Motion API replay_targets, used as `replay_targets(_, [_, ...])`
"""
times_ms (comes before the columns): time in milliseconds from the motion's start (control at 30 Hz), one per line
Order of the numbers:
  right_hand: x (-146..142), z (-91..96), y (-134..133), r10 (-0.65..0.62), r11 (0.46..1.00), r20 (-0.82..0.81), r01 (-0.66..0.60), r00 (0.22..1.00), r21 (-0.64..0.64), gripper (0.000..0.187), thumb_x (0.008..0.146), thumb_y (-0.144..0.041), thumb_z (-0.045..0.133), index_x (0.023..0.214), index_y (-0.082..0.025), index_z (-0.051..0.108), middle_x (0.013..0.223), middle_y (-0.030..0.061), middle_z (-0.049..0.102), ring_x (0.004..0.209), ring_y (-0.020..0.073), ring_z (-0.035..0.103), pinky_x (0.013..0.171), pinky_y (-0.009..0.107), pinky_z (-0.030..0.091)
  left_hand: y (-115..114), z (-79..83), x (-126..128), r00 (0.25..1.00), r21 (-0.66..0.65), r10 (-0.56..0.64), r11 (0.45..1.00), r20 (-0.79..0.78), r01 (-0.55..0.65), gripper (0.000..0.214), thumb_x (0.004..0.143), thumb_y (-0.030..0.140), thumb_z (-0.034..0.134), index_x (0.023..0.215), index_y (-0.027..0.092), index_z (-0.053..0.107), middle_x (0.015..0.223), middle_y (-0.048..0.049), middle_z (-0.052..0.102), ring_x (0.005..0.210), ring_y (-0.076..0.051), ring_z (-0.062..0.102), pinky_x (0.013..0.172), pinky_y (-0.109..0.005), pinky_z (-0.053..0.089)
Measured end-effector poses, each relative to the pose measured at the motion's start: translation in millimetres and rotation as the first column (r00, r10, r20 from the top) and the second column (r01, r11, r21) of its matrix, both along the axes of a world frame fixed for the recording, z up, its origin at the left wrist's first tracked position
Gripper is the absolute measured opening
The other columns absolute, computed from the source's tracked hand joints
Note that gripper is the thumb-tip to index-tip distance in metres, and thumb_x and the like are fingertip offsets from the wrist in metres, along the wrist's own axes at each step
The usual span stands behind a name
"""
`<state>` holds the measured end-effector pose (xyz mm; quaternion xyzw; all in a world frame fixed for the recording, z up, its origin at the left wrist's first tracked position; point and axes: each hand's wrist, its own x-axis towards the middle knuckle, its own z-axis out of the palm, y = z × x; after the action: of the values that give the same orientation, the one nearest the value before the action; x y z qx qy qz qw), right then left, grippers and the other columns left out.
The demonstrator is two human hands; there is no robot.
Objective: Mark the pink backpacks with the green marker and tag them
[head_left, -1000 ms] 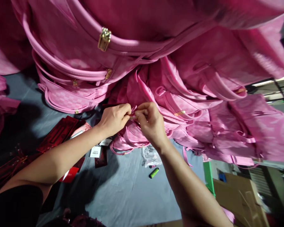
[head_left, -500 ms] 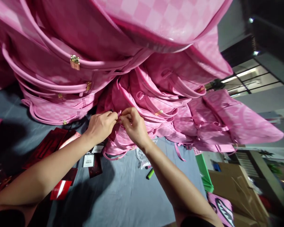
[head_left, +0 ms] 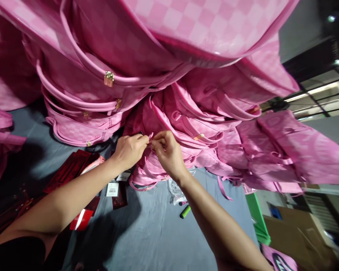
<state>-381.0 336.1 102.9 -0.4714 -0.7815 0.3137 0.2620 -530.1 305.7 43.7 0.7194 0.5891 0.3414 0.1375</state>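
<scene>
A high heap of pink checkered backpacks (head_left: 169,67) with gold zip pulls covers the far side of a grey-blue table (head_left: 147,233). My left hand (head_left: 130,150) and my right hand (head_left: 168,152) meet at the foot of the heap, fingertips touching. Both are closed in a pinch on a small pink strap or zip tab (head_left: 150,136) of a backpack low in the pile. What lies between the fingertips is mostly hidden.
Dark red hang tags (head_left: 70,169) and white barcode labels (head_left: 112,189) lie on the table to the left. A green lighter (head_left: 185,212) and a clear plastic bag (head_left: 175,190) lie by my right forearm. Cardboard boxes (head_left: 296,233) and a green item stand lower right.
Both hands stay pinched together on the same pink tab. My head has moved, so the view has shifted; the hands themselves have hardly moved on the pile.
</scene>
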Motion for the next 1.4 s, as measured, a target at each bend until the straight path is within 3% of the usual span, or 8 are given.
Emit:
replay_targets(600, [-3.0,-9.0,2.1,-0.026,0.999,-0.125,0.022,0.992,-0.027,0.012,0.088,-0.029,0.053,0.094,-0.024,0.043,0.075,-0.0041,0.057,0.066,0.0138,0.061,0.062,0.027,0.047,3.8,-6.6,-2.7,0.999,0.102,-0.042,0.994,-0.033,0.045,0.021,0.096,0.021,0.048,0.093,0.019,0.069,0.09,-0.0043,0.074,0.076,-0.019,0.069,0.069,-0.029,0.05])
replay_targets(767, [6.7,16.6,-9.9,0.059,0.985,0.093,-0.072,0.994,0.154,0.016,0.091,-0.022,0.05,0.107,-0.023,0.053,0.1,0.0056,0.067,0.078,0.0174,0.066,0.068,0.032,0.051,-8.9,1.4,-15.1,0.959,0.111,-0.088,0.992,0.268,0.06,0.031,0.095,0.021,0.052,0.125,0.02,0.06,0.126,-0.0071,0.066,0.106,-0.017,0.068,0.088,-0.028,0.055])
replay_targets(833, [28.5,43.4,-5.7,0.029,0.934,0.161,-0.084,0.986,0.348,0.027,0.091,-0.021,0.051,0.119,-0.022,0.053,0.115,0.0122,0.065,0.084,0.0203,0.066,0.072,0.036,0.052,-33.5,6.2,-38.3,0.932,0.125,0.014,0.99,0.363,-0.063,0.035,0.095,0.023,0.055,0.13,0.021,0.057,0.128,-0.0062,0.065,0.105,-0.015,0.068,0.09,-0.027,0.055])
replay_targets(900, [57.6,67.9,18.3,-0.242,0.755,0.211,0.047,0.947,0.653,0.033,0.091,-0.019,0.053,0.123,-0.02,0.054,0.114,0.0169,0.065,0.096,0.0253,0.064,0.08,0.042,0.05,-70.0,10.0,-67.1,0.892,0.125,0.219,0.949,0.395,-0.289,0.027,0.094,0.025,0.057,0.12,0.023,0.063,0.117,-0.0028,0.069,0.099,-0.013,0.068,0.088,-0.025,0.055])
replay_targets(933, [71.1,76.0,35.5,-0.414,0.643,0.223,0.11,0.882,0.758,0.042,0.086,-0.023,0.064,0.126,-0.018,0.054,0.121,0.0202,0.062,0.111,0.0312,0.059,0.09,0.049,0.045,-90.9,10.9,-80.8,0.859,0.112,0.329,0.91,0.392,-0.4,0.022,0.094,0.026,0.058,0.114,0.023,0.065,0.111,-0.0017,0.07,0.097,-0.013,0.068,0.087,-0.026,0.055])
replay_targets(1000, [90.1,83.2,67.1,-0.646,0.578,0.283,0.212,0.709,0.788,0.062,0.076,-0.04,0.078,0.125,-0.01,0.055,0.127,0.0277,0.056,0.121,0.0389,0.05,0.095,0.056,0.039,-132.7,8.4,-103.3,0.779,0.044,0.509,0.827,0.365,-0.56,0.017,0.093,0.03,0.061,0.107,0.023,0.067,0.103,-0.0008,0.071,0.092,-0.015,0.068,0.084,-0.028,0.055])
replay_targets(1200, [91.8,72.3,63.6,-0.576,0.73,0.638,-0.03,0.511,0.683,0.068,0.088,-0.041,0.06,0.142,-0.005,0.042,0.123,0.0249,0.059,0.117,0.0392,0.048,0.099,0.056,0.032,-200.4,-29.6,-115.7,0.84,-0.23,0.473,0.877,0.264,-0.422,0.019,0.094,0.037,0.056,0.106,0.027,0.067,0.103,0.0002,0.071,0.091,-0.019,0.068,0.087,-0.035,0.055])
replay_targets(1400, [85.9,63.5,43.0,-0.468,0.755,0.707,-0.176,0.53,0.631,0.063,0.09,-0.042,0.055,0.144,-0.011,0.044,0.138,0.0245,0.049,0.131,0.0392,0.037,0.11,0.058,0.022,-162.6,-16.0,-44.8,0.954,-0.045,0.156,0.988,0.257,-0.149,0.022,0.098,0.026,0.047,0.103,0.025,0.068,0.106,-0.0027,0.072,0.101,-0.018,0.068,0.093,-0.033,0.056])
